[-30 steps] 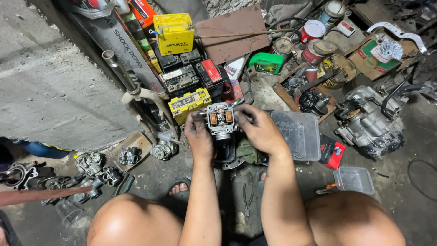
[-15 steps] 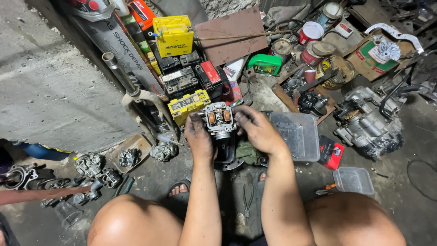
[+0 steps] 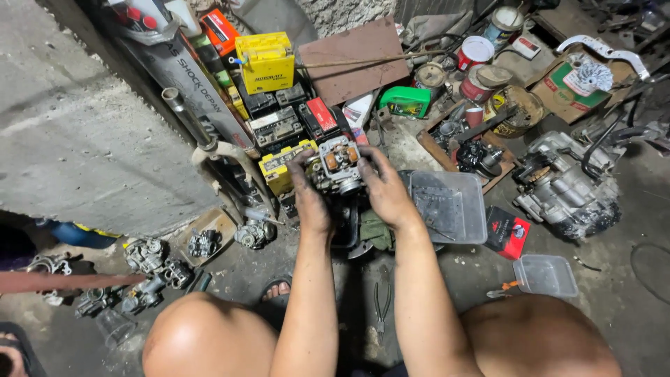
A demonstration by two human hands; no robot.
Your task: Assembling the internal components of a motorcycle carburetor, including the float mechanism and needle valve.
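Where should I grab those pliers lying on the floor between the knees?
Probably by the two long handles, coming straight down from above. The pliers lie flat on the floor with the handles spread slightly and pointing toward the person, while the short jaws point away. Both the left hand and the right hand are busy on the metal engine part.

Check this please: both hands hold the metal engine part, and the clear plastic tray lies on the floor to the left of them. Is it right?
Not quite. In the head view, both the left hand and right hand hold the engine part, but the clear tray lies to their right, not left.
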